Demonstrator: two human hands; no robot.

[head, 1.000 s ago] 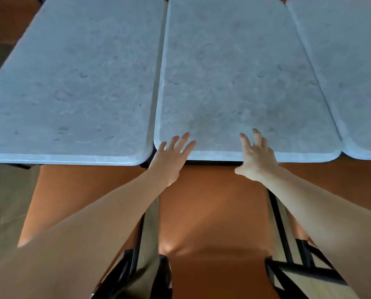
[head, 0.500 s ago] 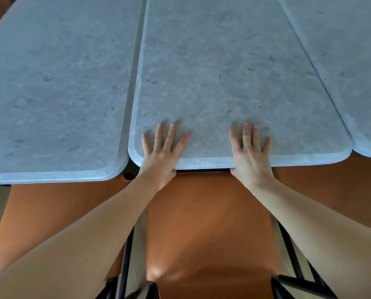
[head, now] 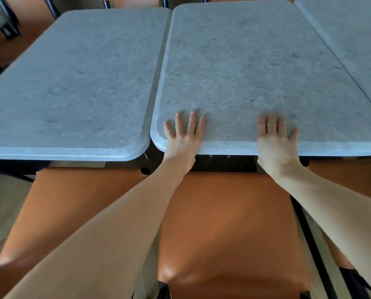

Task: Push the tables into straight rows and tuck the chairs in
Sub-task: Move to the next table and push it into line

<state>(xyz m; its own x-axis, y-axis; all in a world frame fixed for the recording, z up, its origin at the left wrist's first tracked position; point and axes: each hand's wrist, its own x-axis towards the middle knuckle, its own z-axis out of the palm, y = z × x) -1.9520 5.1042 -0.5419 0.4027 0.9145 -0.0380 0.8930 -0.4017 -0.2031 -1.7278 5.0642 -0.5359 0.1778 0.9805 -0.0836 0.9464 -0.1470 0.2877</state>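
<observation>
Three grey stone-look tables stand side by side. On the near edge of the middle table (head: pixel 255 67), my left hand (head: pixel 183 138) lies flat with fingers spread, close to the table's left corner. My right hand (head: pixel 275 141) lies flat on the same edge, further right, its thumb hidden under the rim. The left table (head: pixel 76 83) sits with its near edge slightly closer to me than the middle table's. Only a strip of the right table (head: pixel 357 39) shows. An orange chair (head: pixel 227 223) stands under my arms, its seat partly beneath the middle table.
Another orange chair (head: pixel 78 195) is tucked under the left table, and a third orange chair (head: pixel 348 173) shows at the right. More orange chairs with black frames (head: pixel 24 11) line the far side. Pale floor (head: pixel 1 208) shows at the lower left.
My hands went from hovering at the middle table's near edge to lying flat on it. The view has pulled back, so the far edges and far chairs now show.
</observation>
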